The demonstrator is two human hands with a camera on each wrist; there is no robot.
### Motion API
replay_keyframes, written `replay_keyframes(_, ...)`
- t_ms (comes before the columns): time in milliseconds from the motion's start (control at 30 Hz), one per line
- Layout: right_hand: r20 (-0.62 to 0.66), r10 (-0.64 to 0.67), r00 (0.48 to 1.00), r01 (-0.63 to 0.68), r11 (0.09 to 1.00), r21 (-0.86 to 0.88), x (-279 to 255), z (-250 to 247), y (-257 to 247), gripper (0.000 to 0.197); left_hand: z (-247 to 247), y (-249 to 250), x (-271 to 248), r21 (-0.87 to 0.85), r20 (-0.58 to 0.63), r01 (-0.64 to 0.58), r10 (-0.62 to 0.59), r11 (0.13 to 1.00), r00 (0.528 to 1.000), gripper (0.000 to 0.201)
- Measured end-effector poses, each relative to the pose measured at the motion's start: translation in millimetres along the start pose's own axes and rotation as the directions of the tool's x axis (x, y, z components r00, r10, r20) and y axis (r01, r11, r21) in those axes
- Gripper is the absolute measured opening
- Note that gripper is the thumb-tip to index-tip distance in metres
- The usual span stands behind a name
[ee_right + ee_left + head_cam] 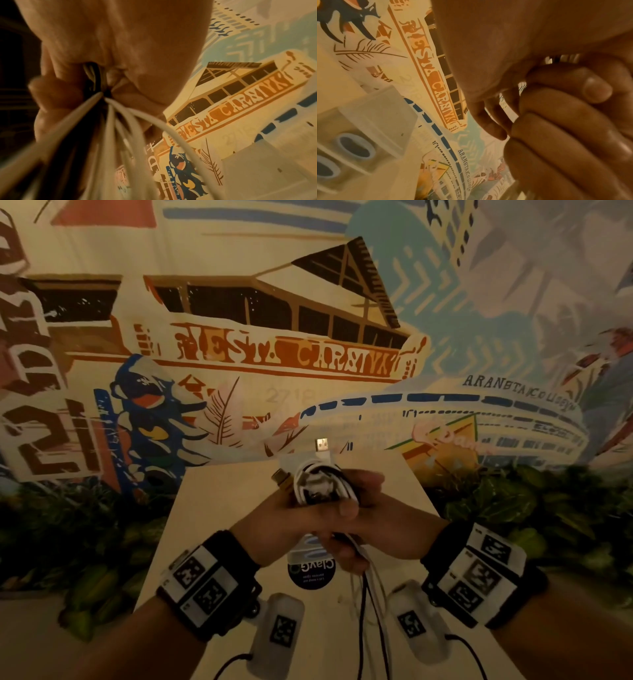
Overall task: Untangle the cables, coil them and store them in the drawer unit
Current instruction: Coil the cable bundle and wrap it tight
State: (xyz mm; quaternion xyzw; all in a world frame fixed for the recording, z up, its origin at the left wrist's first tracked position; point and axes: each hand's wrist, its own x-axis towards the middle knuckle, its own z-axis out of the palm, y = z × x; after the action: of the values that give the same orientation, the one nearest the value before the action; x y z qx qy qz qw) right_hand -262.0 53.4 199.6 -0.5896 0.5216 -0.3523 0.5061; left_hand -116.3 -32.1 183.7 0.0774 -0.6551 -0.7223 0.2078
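Observation:
A tangled bundle of white and black cables is held up over the table between both hands. My left hand wraps round it from the left, thumb laid across the front. My right hand grips it from the right. A white USB plug sticks up from the bundle and a gold plug pokes out left. Loose cable ends hang down from the hands. In the right wrist view the white cables fan out of my right hand's closed fingers. The translucent drawer unit stands on the table.
The beige table runs up to a painted mural wall. A round black label lies under the hands. Green foliage flanks the table on both sides.

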Motion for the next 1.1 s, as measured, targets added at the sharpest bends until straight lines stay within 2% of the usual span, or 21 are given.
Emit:
replay_keyframes(67, 0.002, -0.006, 1.0, 0.006, 1.0, -0.023, -1.0, 2.1, -2.2, 0.058, -1.2, 5.1, -0.7, -0.031, 0.014, -0.033, 0.034, 0.999, 0.999, 0.043)
replay_keyframes(100, -0.003, -0.014, 1.0, 0.014, 1.0, -0.026, -1.7, 3.1, -3.2, 0.051, -0.2, 6.5, -1.4, -0.03, 0.021, -0.062, 0.062, 0.998, 0.998, 0.032)
replay_keyframes(167, -0.048, -0.046, 0.998, 0.045, 0.999, -0.031, -1.9, 4.5, -4.8, 0.023, 3.3, 10.8, -2.1, -0.011, 0.003, -0.105, 0.105, 0.994, 0.994, 0.018)
replay_keyframes(200, -0.07, -0.054, 0.996, 0.052, 0.998, -0.033, -1.0, 6.2, -4.7, 0.02, 5.1, 12.9, -2.3, -0.002, -0.032, -0.119, 0.119, 0.993, 0.992, 0.017)
replay_keyframes(300, -0.089, -0.045, 0.995, 0.042, 0.998, -0.04, 3.5, 13.2, 5.1, 0.042, -2.8, 15.7, 1.4, -0.041, -0.186, -0.158, 0.148, 0.987, 0.971, 0.013)
replay_keyframes(367, -0.071, -0.051, 0.996, 0.049, 0.998, -0.031, 4.2, 17.1, 15.0, 0.048, -10.7, 15.8, 3.7, -0.049, -0.246, -0.181, 0.164, 0.982, 0.955, 0.014)
replay_keyframes(467, -0.056, -0.007, 0.998, 0.007, 1.0, -0.008, 3.7, 19.4, 25.9, 0.046, -13.8, 13.2, 5.5, -0.026, -0.317, -0.162, 0.146, 0.986, 0.937, 0.032)
replay_keyframes(567, -0.041, 0.064, 0.997, -0.062, 0.998, 0.03, 0.9, 17.8, 38.7, 0.055, -12.5, 13.6, 4.4, -0.001, -0.369, -0.118, 0.109, 0.993, 0.923, 0.044)
replay_keyframes(600, -0.039, 0.07, 0.997, -0.069, 0.997, 0.032, -0.9, 17.9, 43.1, 0.054, -14.5, 14.0, 4.6, 0.018, -0.379, -0.101, 0.1, 0.995, 0.92, 0.047)
replay_keyframes(700, -0.072, 0.066, 0.995, -0.063, 0.997, 0.046, -8.7, 18.5, 55.1, 0.042, -22.8, 17.1, 6.6, 0.052, -0.406, -0.055, 0.071, 0.997, 0.911, 0.038)
replay_keyframes(733, -0.082, 0.076, 0.994, -0.071, 0.995, 0.063, -11.2, 18.7, 59.9, 0.047, -25.6, 19.2, 7.0, 0.043, -0.408, -0.045, 0.058, 0.998, 0.911, 0.036)
replay_keyframes(800, -0.086, 0.107, 0.991, -0.096, 0.988, 0.117, -17.0, 19.3, 71.0, 0.052, -28.8, 24.9, 6.7, 0.017, -0.41, -0.041, 0.044, 0.999, 0.911, 0.033)
replay_keyframes(900, -0.076, 0.131, 0.988, -0.111, 0.968, 0.226, -29.7, 22.9, 85.4, 0.04, -31.3, 33.2, 7.1, 0.03, -0.421, -0.039, 0.048, 0.999, 0.906, 0.035)
replay_keyframes(1000, -0.071, 0.177, 0.982, -0.156, 0.958, 0.239, -43.5, 27.0, 108.6, 0.049, -31.7, 30.7, 6.2, 0.089, -0.387, -0.016, 0.049, 0.996, 0.921, 0.039)
replay_keyframes(1100, -0.006, 0.229, 0.973, -0.219, 0.94, 0.261, -55.5, 31.2, 122.6, 0.059, -21.6, 17.2, 7.0, 0.194, -0.302, 0.014, 0.046, 0.981, 0.952, 0.028)
